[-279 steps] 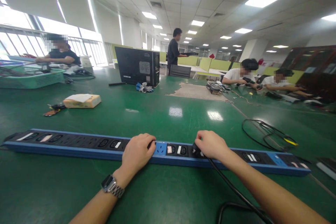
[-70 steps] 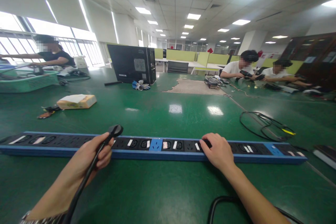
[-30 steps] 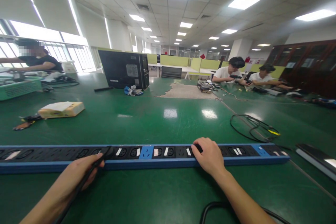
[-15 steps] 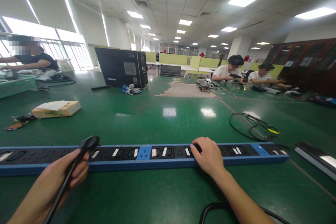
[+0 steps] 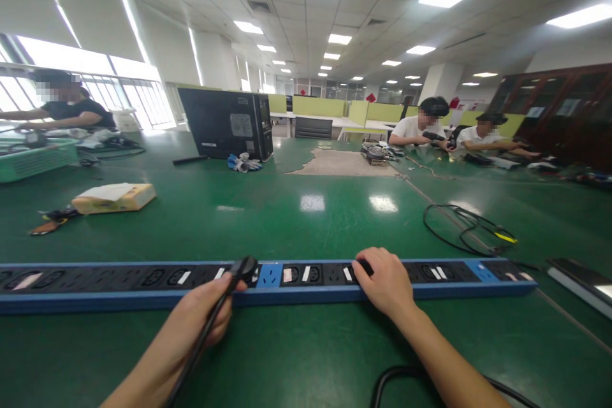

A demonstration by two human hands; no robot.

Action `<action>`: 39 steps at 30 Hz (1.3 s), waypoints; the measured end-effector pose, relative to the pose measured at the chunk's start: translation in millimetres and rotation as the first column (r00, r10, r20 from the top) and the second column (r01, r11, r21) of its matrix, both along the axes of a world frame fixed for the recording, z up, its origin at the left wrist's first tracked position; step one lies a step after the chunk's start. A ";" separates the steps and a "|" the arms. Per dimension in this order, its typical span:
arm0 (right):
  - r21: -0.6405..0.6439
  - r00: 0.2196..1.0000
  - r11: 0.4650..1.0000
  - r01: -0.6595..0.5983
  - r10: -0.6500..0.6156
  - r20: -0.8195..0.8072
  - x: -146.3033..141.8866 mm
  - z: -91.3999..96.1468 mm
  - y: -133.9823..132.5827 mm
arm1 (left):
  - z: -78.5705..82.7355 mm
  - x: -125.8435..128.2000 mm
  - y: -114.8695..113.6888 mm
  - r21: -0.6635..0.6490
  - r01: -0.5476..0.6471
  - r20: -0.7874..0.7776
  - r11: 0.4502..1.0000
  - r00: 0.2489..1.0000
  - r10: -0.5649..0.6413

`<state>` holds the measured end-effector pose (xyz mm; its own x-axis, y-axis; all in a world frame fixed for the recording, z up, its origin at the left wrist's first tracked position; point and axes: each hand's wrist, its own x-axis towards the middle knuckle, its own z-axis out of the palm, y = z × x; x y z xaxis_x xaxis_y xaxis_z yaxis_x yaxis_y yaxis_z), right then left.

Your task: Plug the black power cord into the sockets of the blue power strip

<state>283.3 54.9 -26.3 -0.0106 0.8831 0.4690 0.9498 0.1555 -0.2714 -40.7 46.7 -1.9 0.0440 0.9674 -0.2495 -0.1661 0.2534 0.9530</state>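
A long blue power strip [image 5: 325,294] with black socket modules and a few blue ones lies across the green table. My left hand [image 5: 203,319] is closed round a black power plug [image 5: 246,268], its cord [image 5: 194,357] running down toward me. The plug is over the strip, just left of a blue socket; whether it touches is unclear. My right hand [image 5: 385,284] is closed on another black plug [image 5: 366,266] at the strip's sockets, right of the middle. Fingers hide most of that plug. A black cable [image 5: 382,382] curves out beneath my right forearm.
Beyond the strip lie a tissue pack [image 5: 115,198], keys [image 5: 48,225], a computer case [image 5: 224,124], gloves [image 5: 245,162] and a coiled black cable [image 5: 461,229]. A green basket [image 5: 38,159] stands left. A dark flat device [image 5: 581,287] lies right. Other people sit at the table's far sides.
My left hand has moved right along the strip with the plug, from the left part to near the blue socket. My right hand stays at the same place on the strip.
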 end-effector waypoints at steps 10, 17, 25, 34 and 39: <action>-0.007 1.000 1.000 -0.010 0.010 -0.005 -0.1 1.1 -0.5 | 2.6 33.5 2.3 -0.007 0.075 -0.110 0.997 0.991 -0.075; -0.009 1.000 1.000 -0.003 0.003 -0.021 -1.3 2.3 -1.0 | 11.4 33.7 -0.7 0.043 0.046 -0.267 0.998 0.963 -0.033; -0.011 1.000 1.000 -0.002 0.002 -0.012 -0.7 1.1 -0.6 | 9.5 36.5 10.9 0.041 0.102 -0.410 0.994 0.909 -0.076; -0.022 0.999 1.000 -0.009 0.008 -0.032 -0.4 0.7 -1.2 | 1.1 45.6 7.2 0.018 0.123 -0.433 0.992 0.895 -0.103; -0.014 0.999 1.000 -0.019 0.018 -0.039 -0.1 -0.3 -1.8 | 5.0 42.3 -0.1 -0.007 0.108 -0.403 0.994 0.910 -0.102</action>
<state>283.2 53.1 -26.6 -0.0089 0.8895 0.4568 0.9355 0.1688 -0.3103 1.6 46.6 3.1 0.0442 0.9664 -0.2531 0.2588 0.2337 0.9373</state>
